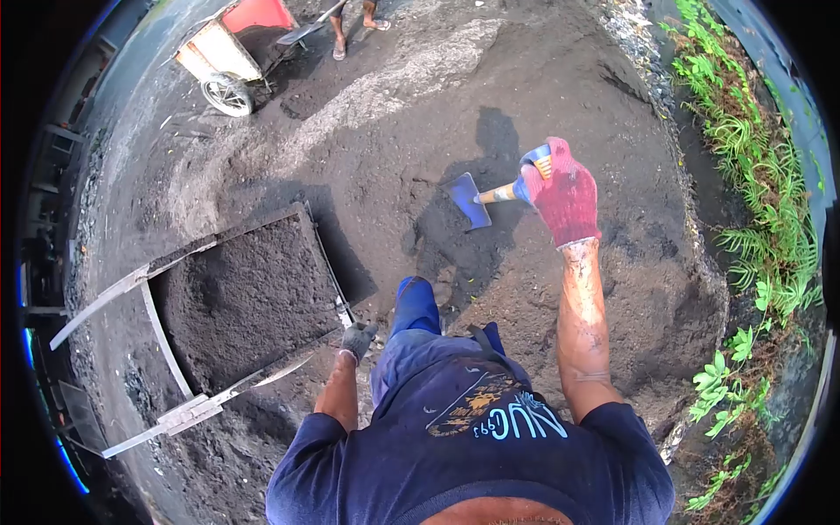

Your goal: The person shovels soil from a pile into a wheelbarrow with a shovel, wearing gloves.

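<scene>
My right hand [564,194], in a red knitted glove, is closed around the blue grip of a shovel [470,202]. The shovel has a short wooden shaft, and its blue blade rests on the dark sand [542,271] ahead of me. My left hand [358,339], in a grey glove, is closed at the near right corner of a wooden cart [306,232]; its fingers are partly hidden there. Dark, damp-looking sand [249,297] heaps inside the cart, and two long wooden handles [144,437] stick out to the left.
A second cart [210,52] with a wheel stands at the far left. Beside it are another person's legs [339,35] and a shovel [306,31]. Green plants [761,192] line a low edge on the right. My blue boot [415,302] stands close to the shovel blade.
</scene>
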The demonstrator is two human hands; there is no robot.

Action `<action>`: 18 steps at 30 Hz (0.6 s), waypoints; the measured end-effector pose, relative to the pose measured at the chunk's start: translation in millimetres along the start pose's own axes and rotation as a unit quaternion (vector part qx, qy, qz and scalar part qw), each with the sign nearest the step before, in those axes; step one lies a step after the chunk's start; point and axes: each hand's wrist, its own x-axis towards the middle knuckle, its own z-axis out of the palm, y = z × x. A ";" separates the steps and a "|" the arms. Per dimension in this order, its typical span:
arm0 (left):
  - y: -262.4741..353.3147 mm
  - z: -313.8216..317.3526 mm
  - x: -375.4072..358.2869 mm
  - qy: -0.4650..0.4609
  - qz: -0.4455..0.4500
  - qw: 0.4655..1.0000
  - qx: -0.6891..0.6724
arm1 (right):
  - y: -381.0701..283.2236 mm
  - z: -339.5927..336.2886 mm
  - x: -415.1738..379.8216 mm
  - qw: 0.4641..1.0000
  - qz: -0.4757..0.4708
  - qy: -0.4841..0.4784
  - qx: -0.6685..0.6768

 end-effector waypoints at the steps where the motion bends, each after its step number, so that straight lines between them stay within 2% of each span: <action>1: -45.0 10.5 30.5 -0.001 -0.016 0.997 -0.077 | 0.7 -0.5 1.1 1.000 0.000 0.006 -0.004; 4: -56.3 8.9 22.8 0.022 -0.010 0.994 -0.111 | 1.3 -5.4 7.1 1.000 0.003 0.009 -0.013; 5: -55.3 6.6 17.6 0.024 -0.012 0.993 -0.116 | 2.4 -6.6 7.5 0.998 -0.030 0.057 -0.019; 6: -55.2 2.9 10.3 0.037 0.011 0.997 -0.066 | 3.8 -6.8 5.7 0.992 -0.061 0.104 -0.022; 7: -57.7 -1.5 3.2 0.050 0.031 0.998 -0.016 | 7.8 -5.3 0.6 0.993 -0.067 0.098 -0.019; 8: -64.7 -4.7 -0.8 0.064 0.048 0.996 0.031 | 13.4 -0.2 -6.6 0.986 -0.033 0.130 0.102; 9: -77.3 -8.4 0.1 0.031 0.005 0.999 -0.028 | 14.0 10.3 -15.3 0.963 0.002 0.153 0.222; 10: -98.7 -7.9 4.9 0.036 -0.009 0.999 -0.036 | 9.3 27.6 -25.4 0.900 -0.001 0.224 0.374; 12: -145.0 -3.6 18.9 0.018 0.003 0.971 -0.240 | 12.0 57.2 -46.8 0.923 -0.037 0.304 0.233; 13: -151.9 -9.9 13.3 0.044 -0.023 0.976 -0.210 | 7.6 70.2 -55.9 0.926 -0.045 0.290 0.238; 15: -145.9 -28.8 -9.7 0.049 -0.068 0.969 -0.231 | -5.8 87.4 -65.1 0.917 0.026 0.233 0.323; 16: -148.9 -35.8 -17.7 0.050 -0.101 0.965 -0.236 | -23.7 89.9 -59.6 0.919 0.018 0.223 0.325; 18: -192.4 -34.8 -11.9 0.062 -0.116 0.956 -0.264 | -72.4 85.4 -39.8 0.937 0.021 0.201 0.284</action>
